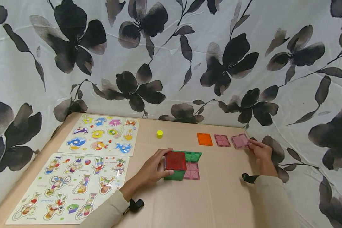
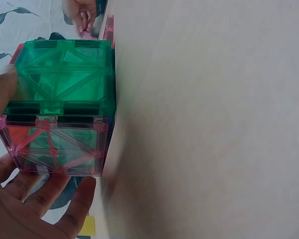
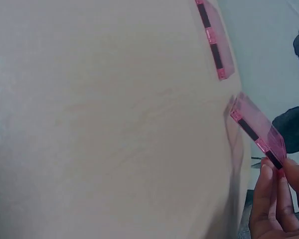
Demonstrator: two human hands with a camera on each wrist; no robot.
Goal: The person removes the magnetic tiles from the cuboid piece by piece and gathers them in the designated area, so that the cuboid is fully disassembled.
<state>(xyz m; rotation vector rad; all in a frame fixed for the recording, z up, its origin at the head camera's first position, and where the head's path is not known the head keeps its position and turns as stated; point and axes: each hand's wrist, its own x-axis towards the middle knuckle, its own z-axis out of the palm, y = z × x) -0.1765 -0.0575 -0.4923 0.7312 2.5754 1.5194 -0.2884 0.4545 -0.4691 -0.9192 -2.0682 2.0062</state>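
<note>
My left hand [image 1: 151, 167] holds a box of clear magnetic tiles [image 1: 175, 161], thumb on the near side and fingers round its left. It has a red top, a green near face [image 2: 65, 74] and a pink left face [image 2: 55, 147]. Joined on its right are a pink tile [image 1: 192, 171] and a green tile [image 1: 193, 156] along the back. At the table's far right, a pink square tile [image 1: 239, 141] is pinched by one edge between the thumb and fingers of my right hand [image 1: 261, 155]; the right wrist view shows this tile [image 3: 259, 130] tilted.
An orange tile [image 1: 204, 139] and another pink tile [image 1: 222, 140] lie in a row near the back edge. A small yellow cylinder [image 1: 159, 134] stands behind the box. Two picture puzzle boards [image 1: 98, 150] cover the left side. Floral cloth [image 1: 182, 57] hangs behind the table.
</note>
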